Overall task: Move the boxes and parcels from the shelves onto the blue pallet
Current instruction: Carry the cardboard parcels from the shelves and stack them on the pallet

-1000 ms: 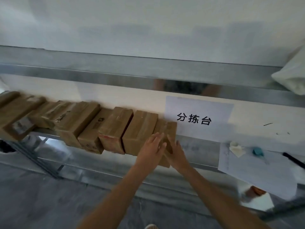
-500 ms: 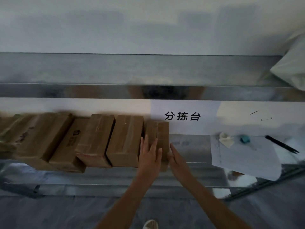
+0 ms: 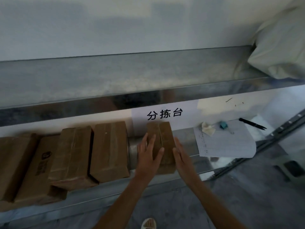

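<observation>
A row of brown cardboard boxes (image 3: 109,151) lies on the left of the metal shelf (image 3: 189,146). Right of a gap, the left hand (image 3: 148,156) and right hand (image 3: 181,157) press straight fingers flat against either side of one separate brown box (image 3: 162,139). Farther right lie a lined paper sheet (image 3: 231,142) and black pen (image 3: 252,123).

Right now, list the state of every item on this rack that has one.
Narrow box: on the shelf, apart from the row, flanked by both hands.
Left hand: open, flat on the box.
Right hand: open, against the box's right side.
Box row: leaning, overlapping.
Pen: lying flat.
Paper sheet: overhanging the edge.
</observation>
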